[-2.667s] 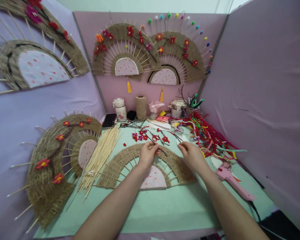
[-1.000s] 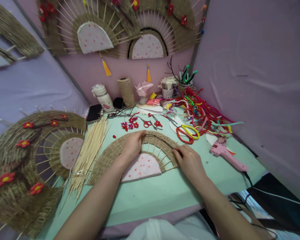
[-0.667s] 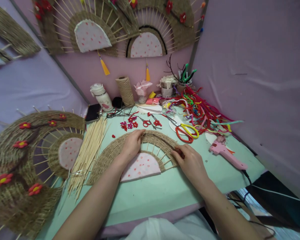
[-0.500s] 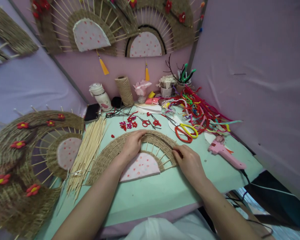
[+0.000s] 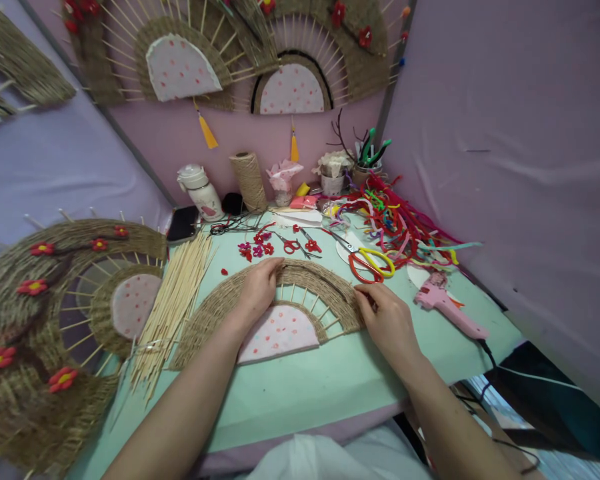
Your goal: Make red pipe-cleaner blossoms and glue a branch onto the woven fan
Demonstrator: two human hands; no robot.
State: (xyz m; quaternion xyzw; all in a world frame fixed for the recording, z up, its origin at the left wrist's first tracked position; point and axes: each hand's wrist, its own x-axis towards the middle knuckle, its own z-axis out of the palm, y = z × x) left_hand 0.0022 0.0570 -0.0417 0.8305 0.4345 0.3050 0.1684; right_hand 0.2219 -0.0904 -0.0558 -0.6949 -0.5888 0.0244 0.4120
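Observation:
A half-round fan of woven twine [image 5: 215,305] lies on the table in front of me, with thin sticks as ribs and a white, pink-dotted half-circle [image 5: 280,332] at its centre. A dark brown line runs along the right part of its band. My left hand [image 5: 259,287] is over the band's top, fingers closed together at the far edge; their tips are partly hidden. At the right outer edge, my right hand [image 5: 391,319] pinches the fan with thumb and forefinger, its other fingers curled. Small red flowers [image 5: 257,249] lie beyond the fan.
Scissors with red and yellow handles [image 5: 365,262] and a pink glue gun [image 5: 450,308] lie to the right. Thin sticks [image 5: 173,307] and a finished flowered fan [image 5: 35,320] are at left. Colourful pipe cleaners [image 5: 405,223], a twine spool [image 5: 249,181] and a white bottle [image 5: 201,193] are behind.
My right hand has shifted slightly right and up to the band's outer edge, uncovering more of the dark line. My left hand has slid a little left along the top.

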